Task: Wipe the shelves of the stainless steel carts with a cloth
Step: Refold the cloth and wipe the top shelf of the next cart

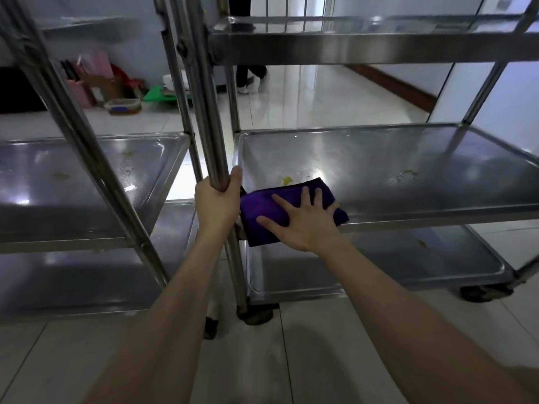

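Grips an upright cart post (214,141) with the left hand (217,205), fingers curled round it. Presses the right hand (303,225) flat, fingers straight and spread, onto a folded purple cloth (259,214). Cloth at near left corner of the right cart's middle shelf (379,193), near edge hanging over the rim. Long axis left to right along the shelf front, right end angled slightly away. Just beyond the cloth, a yellow stain (287,180); farther right, another smear (408,172). Far back on the floor, a lidded tub (124,106).

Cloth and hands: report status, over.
Left hand grips the cart post. Right hand flat on the cloth, near-left corner of the middle shelf. Yellow stain just beyond the cloth; nothing between them.
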